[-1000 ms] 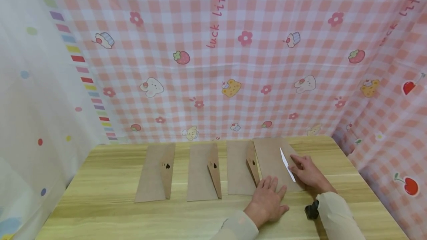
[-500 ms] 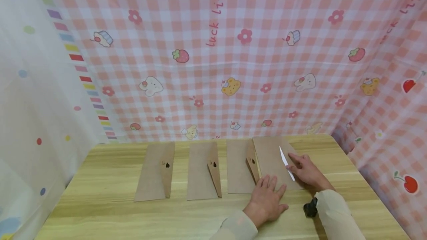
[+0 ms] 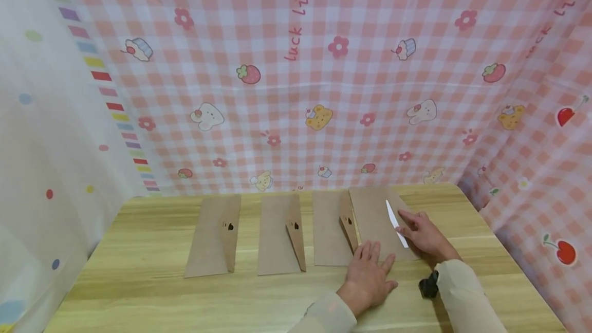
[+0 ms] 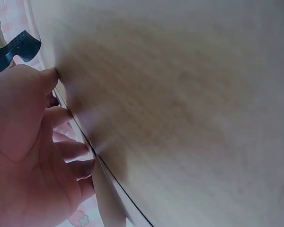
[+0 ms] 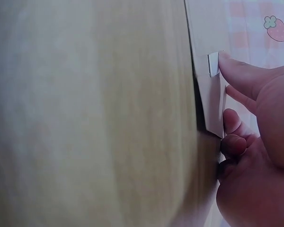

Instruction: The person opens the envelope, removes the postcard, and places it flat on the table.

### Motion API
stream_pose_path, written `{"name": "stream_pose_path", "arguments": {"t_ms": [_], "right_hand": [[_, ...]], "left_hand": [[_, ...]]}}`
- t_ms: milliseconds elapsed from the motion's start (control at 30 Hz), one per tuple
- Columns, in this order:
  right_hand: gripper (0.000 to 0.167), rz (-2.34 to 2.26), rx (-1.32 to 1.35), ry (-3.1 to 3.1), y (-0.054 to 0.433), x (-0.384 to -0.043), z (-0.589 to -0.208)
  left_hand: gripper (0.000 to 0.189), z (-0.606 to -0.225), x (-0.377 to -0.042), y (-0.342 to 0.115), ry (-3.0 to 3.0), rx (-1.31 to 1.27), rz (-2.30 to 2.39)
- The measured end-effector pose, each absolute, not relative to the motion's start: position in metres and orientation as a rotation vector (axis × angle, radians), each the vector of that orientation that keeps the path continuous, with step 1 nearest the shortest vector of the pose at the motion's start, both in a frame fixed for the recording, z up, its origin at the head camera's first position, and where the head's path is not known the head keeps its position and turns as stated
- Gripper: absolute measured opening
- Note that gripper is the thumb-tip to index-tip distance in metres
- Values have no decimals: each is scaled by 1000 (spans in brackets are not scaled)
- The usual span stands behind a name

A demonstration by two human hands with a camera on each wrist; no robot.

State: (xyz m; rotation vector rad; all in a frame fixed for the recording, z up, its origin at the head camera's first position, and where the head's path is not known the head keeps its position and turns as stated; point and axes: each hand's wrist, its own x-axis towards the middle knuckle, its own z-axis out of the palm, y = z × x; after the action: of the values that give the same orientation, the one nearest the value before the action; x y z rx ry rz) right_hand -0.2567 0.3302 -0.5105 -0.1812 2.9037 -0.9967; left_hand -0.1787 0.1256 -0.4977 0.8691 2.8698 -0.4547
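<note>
Along the back of the table four brown paper envelopes stand in a row; the rightmost envelope [image 3: 372,215] lies beneath my right hand [image 3: 430,238]. A narrow white strip of paper [image 3: 396,224] runs slantwise along that envelope's flap. My right thumb and index finger hold the strip at its lower half; the other fingers are curled under. In the right wrist view the thumb meets the white paper [image 5: 214,64] at the flap's edge. My left hand [image 3: 367,274] rests palm down, fingers spread, its fingertips on the near edges of the two rightmost envelopes.
The left envelope [image 3: 208,240], the second envelope [image 3: 277,240] and the third envelope [image 3: 328,233] have flaps on their right sides, with small dark prints. Under my right sleeve sits a black wrist mount [image 3: 429,285]. A pink checked curtain [image 3: 277,91] rises behind the wooden table [image 3: 185,302].
The head view has tilted down a little, so everything sits slightly higher in it. Both hands and the white strip keep their places on the envelopes.
</note>
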Motion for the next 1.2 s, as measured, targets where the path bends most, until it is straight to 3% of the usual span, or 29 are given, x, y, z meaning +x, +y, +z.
{"name": "stream_pose_path", "arguments": {"t_ms": [600, 933, 1200], "right_hand": [[49, -1095, -227, 2927, 332, -254, -509], [59, -1129, -170, 2880, 333, -253, -509], [55, -1063, -147, 2928, 337, -255, -512]], "left_hand": [[60, -498, -178, 127, 2859, 854, -480], [59, -498, -177, 128, 2853, 862, -456], [59, -499, -178, 128, 2855, 859, -436]]}}
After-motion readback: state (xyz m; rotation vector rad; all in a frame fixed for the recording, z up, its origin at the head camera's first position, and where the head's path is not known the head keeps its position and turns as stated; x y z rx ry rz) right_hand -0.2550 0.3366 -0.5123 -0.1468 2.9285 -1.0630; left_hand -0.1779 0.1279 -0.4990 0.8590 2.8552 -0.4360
